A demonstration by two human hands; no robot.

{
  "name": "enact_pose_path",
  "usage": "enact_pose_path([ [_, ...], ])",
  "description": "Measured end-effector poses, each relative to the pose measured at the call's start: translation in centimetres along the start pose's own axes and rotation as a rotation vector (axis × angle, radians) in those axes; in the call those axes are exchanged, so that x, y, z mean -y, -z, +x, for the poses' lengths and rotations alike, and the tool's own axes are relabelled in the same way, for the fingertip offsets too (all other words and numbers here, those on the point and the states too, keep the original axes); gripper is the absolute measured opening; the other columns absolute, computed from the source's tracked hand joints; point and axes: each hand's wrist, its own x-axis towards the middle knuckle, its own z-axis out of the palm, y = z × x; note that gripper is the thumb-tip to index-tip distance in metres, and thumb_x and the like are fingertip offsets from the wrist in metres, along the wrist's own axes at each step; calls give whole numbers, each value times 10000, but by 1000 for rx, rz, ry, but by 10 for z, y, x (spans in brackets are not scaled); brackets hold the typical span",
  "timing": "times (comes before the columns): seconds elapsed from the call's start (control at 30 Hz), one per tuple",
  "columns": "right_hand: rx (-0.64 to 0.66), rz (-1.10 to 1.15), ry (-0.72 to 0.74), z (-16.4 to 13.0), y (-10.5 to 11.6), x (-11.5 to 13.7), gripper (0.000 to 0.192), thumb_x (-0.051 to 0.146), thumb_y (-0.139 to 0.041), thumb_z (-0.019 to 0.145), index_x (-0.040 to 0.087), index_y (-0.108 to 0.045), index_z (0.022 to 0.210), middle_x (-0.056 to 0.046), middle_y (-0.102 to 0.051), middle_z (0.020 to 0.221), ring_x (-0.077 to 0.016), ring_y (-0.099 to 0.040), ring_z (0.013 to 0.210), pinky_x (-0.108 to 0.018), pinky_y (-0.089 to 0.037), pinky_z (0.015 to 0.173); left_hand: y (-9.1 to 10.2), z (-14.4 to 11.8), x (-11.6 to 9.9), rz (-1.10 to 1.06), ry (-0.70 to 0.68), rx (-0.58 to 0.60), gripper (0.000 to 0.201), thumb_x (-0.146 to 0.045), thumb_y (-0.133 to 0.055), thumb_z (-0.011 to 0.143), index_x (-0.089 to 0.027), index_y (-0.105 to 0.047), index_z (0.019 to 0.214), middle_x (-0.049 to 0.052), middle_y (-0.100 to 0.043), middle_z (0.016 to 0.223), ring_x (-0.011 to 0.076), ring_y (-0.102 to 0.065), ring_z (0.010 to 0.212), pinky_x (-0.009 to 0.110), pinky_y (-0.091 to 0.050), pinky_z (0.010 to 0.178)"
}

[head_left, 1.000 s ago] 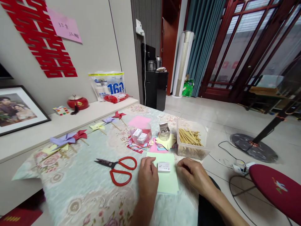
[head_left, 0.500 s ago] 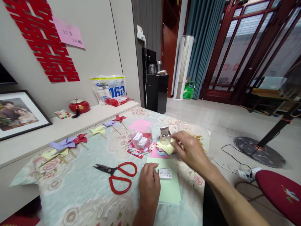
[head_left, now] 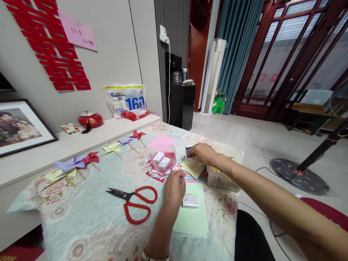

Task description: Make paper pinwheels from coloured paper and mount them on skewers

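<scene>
My right hand (head_left: pixel 203 153) reaches across the table and its fingers rest on the small clear jar of metal pins (head_left: pixel 189 154); whether they grip anything is hidden. My left hand (head_left: pixel 174 188) lies loosely curled on the tablecloth at the top left edge of a light green paper sheet (head_left: pixel 191 215). A small white box (head_left: pixel 190 200) sits on that sheet just right of my left hand. A pile of coloured paper squares (head_left: pixel 187 174) lies between both hands.
Red-handled scissors (head_left: pixel 134 203) lie left of my left hand. A clear dome container (head_left: pixel 162 159) holds two white boxes. A clear tub of wooden sticks (head_left: pixel 221 175) stands under my right forearm. Several paper pinwheels (head_left: pixel 81 163) line the table's far left edge.
My right hand went from beside the green sheet out to the pin jar. My left hand slid a little up the sheet's left edge.
</scene>
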Motion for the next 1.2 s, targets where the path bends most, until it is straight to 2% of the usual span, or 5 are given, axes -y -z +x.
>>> enact_pose_path([
  [0.17,78,-53,26,8,0,2,247,323,-634,976,160,-652,1160,-76,-681,1169,-224,-680,1012,-429,-572,872,-9,13,-1,27,-11,58,343,22,-481,801,-151,-757,908,124,-748,978,231,-702,914,352,-511,851],
  [0.37,98,-57,63,10,2,4,220,332,-643,960,159,-682,1090,-80,-714,1105,-225,-689,989,-402,-560,854,-21,8,-6,65,-161,196,345,23,-519,775,-206,-778,786,93,-737,954,225,-670,929,347,-489,875],
  [0.77,31,-18,104,14,-8,1,282,181,-636,843,167,-715,1113,-147,-754,1115,-288,-707,1002,-291,-486,755,-18,-6,-16,138,-243,318,244,-177,-583,853,-264,-790,947,83,-628,1382,370,-566,1201,563,-426,964],
  [1.03,41,-32,99,14,-8,1,236,192,-590,920,144,-716,1113,-170,-742,1140,-306,-700,1045,-348,-512,806,-22,7,6,60,-231,245,309,-29,-518,826,-171,-782,903,123,-723,1151,258,-652,1084,399,-480,1004],
  [1.2,83,-64,91,16,-9,3,245,331,-616,976,145,-683,1122,-101,-719,1143,-241,-690,1030,-426,-548,889,-25,9,14,44,-204,175,395,48,-468,790,-126,-760,992,142,-725,1120,246,-656,1114,364,-496,1009],
])
